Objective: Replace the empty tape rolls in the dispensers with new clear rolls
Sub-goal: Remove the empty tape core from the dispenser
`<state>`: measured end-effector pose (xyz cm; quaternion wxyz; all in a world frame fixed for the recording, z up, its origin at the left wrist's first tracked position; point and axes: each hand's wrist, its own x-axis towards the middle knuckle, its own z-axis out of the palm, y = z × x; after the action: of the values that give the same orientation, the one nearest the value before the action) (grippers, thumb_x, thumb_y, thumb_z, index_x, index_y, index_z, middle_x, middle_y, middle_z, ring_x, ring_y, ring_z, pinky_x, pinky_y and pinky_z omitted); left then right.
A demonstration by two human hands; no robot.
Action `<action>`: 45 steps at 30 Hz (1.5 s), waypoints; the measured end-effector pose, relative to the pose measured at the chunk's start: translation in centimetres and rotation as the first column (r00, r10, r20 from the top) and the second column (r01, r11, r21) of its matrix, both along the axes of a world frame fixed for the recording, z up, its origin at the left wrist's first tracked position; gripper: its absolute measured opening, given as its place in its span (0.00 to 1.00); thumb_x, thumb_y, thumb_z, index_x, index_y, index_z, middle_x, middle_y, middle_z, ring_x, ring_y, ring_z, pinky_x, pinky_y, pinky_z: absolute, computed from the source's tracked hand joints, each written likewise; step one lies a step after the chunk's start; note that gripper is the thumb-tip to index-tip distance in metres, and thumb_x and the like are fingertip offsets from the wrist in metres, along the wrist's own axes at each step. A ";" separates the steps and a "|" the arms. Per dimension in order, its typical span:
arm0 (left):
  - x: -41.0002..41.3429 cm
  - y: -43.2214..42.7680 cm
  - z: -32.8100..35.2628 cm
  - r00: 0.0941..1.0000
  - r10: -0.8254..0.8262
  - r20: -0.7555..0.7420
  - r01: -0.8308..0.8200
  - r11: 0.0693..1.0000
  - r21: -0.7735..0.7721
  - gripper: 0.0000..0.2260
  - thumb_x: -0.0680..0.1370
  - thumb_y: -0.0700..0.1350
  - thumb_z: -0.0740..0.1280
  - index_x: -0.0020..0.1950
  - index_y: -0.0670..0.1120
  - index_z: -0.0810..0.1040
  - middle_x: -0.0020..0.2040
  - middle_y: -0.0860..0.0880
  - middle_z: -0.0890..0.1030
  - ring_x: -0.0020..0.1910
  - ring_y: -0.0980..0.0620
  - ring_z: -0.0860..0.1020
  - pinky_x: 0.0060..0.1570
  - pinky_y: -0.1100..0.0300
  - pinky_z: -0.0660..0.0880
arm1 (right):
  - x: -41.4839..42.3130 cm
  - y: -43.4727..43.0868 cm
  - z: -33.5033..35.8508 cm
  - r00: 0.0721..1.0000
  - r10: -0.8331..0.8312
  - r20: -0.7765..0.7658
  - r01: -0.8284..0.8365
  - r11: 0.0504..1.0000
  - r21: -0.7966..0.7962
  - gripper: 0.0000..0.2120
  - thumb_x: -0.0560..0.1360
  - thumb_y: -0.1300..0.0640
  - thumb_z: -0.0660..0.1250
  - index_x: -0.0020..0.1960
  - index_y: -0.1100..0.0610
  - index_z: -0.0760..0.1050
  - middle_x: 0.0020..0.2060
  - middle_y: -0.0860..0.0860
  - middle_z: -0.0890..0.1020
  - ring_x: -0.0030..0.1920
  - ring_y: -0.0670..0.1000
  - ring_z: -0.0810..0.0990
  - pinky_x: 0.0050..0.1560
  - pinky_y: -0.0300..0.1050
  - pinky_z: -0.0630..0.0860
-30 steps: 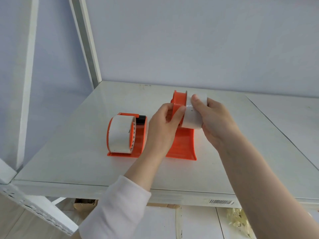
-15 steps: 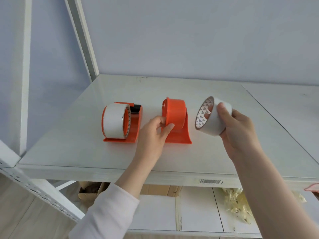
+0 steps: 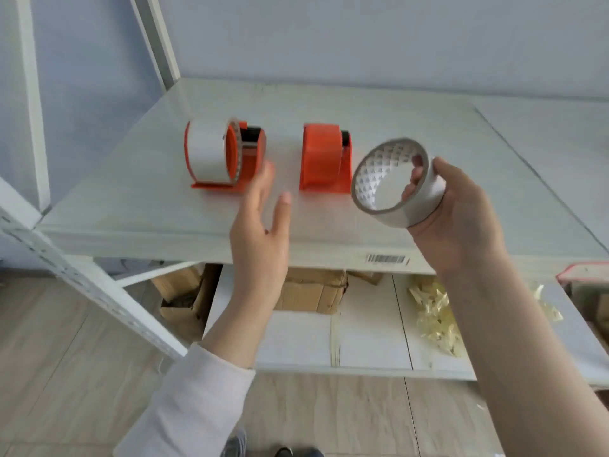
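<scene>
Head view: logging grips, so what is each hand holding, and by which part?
The right hand grips the tape roll by its wall, fingers inside the core, thumb outside. The left hand holds nothing.

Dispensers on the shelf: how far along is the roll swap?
Done: the left dispenser carries a roll. In hand: the right hand grips a thin-walled core; the left hand is open. Left: the right dispenser is bare, awaiting new tape.
</scene>
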<state>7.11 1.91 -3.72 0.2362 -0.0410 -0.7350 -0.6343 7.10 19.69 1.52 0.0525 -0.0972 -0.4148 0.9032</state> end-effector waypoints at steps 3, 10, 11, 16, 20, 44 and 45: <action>3.9 -0.3 -0.1 0.997 -0.004 -0.082 0.019 0.983 0.184 0.11 0.79 0.38 0.58 0.61 0.46 0.72 0.61 0.49 0.77 0.63 0.51 0.76 0.64 0.61 0.70 | 3.3 -0.3 -0.8 0.994 0.101 -0.033 -0.102 0.995 -0.023 0.09 0.77 0.56 0.56 0.49 0.58 0.73 0.26 0.46 0.78 0.28 0.44 0.74 0.33 0.35 0.72; 10.9 -1.7 -6.1 0.805 -0.542 0.242 0.361 0.771 0.524 0.29 0.68 0.62 0.65 0.61 0.45 0.74 0.57 0.49 0.81 0.59 0.50 0.79 0.60 0.56 0.75 | 12.3 -2.9 -6.3 0.944 0.331 0.000 -0.327 0.933 -0.148 0.12 0.73 0.51 0.56 0.42 0.57 0.75 0.23 0.44 0.71 0.22 0.43 0.67 0.27 0.35 0.65; 11.8 -1.7 -6.9 0.693 -0.648 0.315 0.370 0.695 0.616 0.32 0.66 0.64 0.66 0.63 0.45 0.73 0.58 0.48 0.81 0.60 0.50 0.79 0.61 0.56 0.75 | 13.3 -3.2 -7.4 0.942 0.333 0.041 -0.323 0.933 -0.157 0.13 0.75 0.51 0.55 0.41 0.56 0.74 0.22 0.44 0.70 0.22 0.42 0.67 0.26 0.35 0.66; 16.0 -0.1 -8.8 0.319 -0.837 0.444 0.396 0.543 0.741 0.28 0.69 0.55 0.63 0.64 0.40 0.70 0.53 0.44 0.83 0.50 0.50 0.83 0.47 0.59 0.80 | 18.9 -2.8 -11.3 0.937 0.264 0.229 -0.226 0.957 -0.180 0.14 0.78 0.50 0.53 0.45 0.57 0.73 0.23 0.44 0.72 0.24 0.43 0.70 0.28 0.35 0.70; 18.0 3.1 -9.4 0.241 -0.823 0.514 0.467 0.562 0.683 0.20 0.69 0.52 0.65 0.57 0.43 0.76 0.50 0.46 0.84 0.47 0.51 0.83 0.52 0.58 0.79 | 23.1 0.3 -12.7 0.934 0.161 0.318 -0.129 0.985 -0.117 0.16 0.76 0.46 0.56 0.50 0.56 0.75 0.34 0.45 0.79 0.33 0.44 0.79 0.35 0.39 0.77; 33.4 38.5 -12.6 -0.399 -0.702 0.590 0.675 0.211 0.707 0.13 0.78 0.49 0.60 0.56 0.42 0.75 0.47 0.49 0.84 0.43 0.55 0.83 0.48 0.63 0.79 | 48.4 24.5 -17.3 0.682 -0.617 0.393 0.719 0.664 -0.206 0.23 0.73 0.44 0.59 0.61 0.57 0.74 0.51 0.51 0.84 0.52 0.50 0.82 0.48 0.43 0.80; 33.5 39.6 -12.7 -0.418 -0.687 0.595 0.682 0.195 0.705 0.15 0.78 0.49 0.60 0.58 0.41 0.75 0.50 0.47 0.83 0.45 0.55 0.83 0.49 0.62 0.78 | 48.7 25.3 -17.6 0.666 -0.632 0.396 0.735 0.646 -0.206 0.22 0.71 0.44 0.60 0.57 0.57 0.77 0.50 0.51 0.84 0.51 0.50 0.83 0.49 0.43 0.80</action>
<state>40.63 41.46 -16.43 -0.6819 -0.1367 -0.4999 -0.5162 55.79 44.95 -16.08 0.3143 -0.3861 -0.1820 0.8479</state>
